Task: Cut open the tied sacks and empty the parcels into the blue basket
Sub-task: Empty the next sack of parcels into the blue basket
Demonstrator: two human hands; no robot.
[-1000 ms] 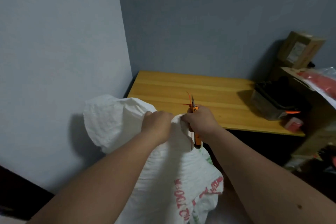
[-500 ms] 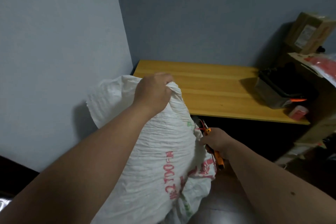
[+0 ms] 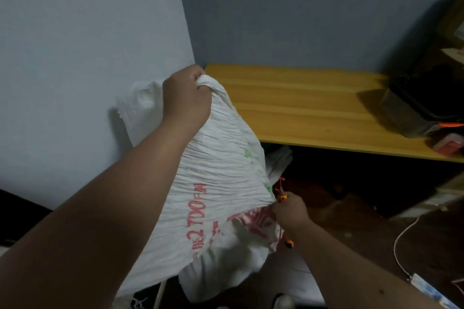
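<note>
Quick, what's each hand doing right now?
Left hand: closed, gripping the top of the white sack.
Right hand: closed, holding the orange cutter and pinching the sack lower down.

Crinkled woven-plastic sack [image 3: 213,183]; smooth, matt wooden tabletop [image 3: 301,108].

Head view, downward (close over forearms)

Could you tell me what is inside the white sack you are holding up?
Nothing of its contents shows: the white sack is opaque, gripped by the left hand and right hand. Any parcels are covered.
</note>
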